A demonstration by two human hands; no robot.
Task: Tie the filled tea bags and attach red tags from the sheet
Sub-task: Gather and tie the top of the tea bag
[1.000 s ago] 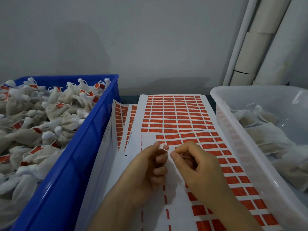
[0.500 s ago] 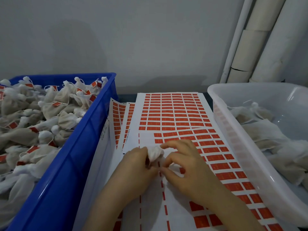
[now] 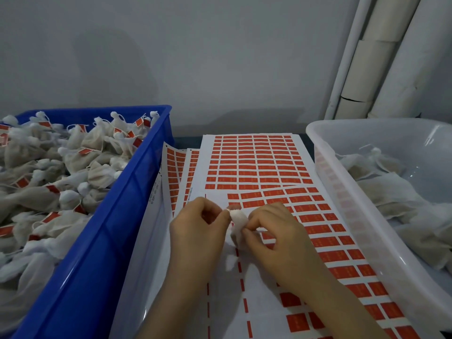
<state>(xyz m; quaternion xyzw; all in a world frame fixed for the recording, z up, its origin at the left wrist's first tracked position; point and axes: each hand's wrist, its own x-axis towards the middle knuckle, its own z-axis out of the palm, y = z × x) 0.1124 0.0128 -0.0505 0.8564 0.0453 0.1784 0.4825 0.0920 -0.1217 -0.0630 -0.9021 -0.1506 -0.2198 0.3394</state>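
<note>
A white tea bag stands between my two hands over the sheet of red tags. My left hand pinches the bag's gathered top with thumb and fingertips. From the right side, my right hand pinches the bag just below the top. Most of the bag's body is hidden behind my fingers. I cannot make out the string. Part of the sheet near my hands is bare white where tags are gone.
A blue crate on the left holds several tied bags with red tags. A translucent white tub on the right holds several untagged bags. More tag sheets lie under the top one. White pipes stand at the back right.
A second ago my fingers pulled a thin string between them. Since then the bag's white top has come up between my hands, and both hands have shifted slightly on it.
</note>
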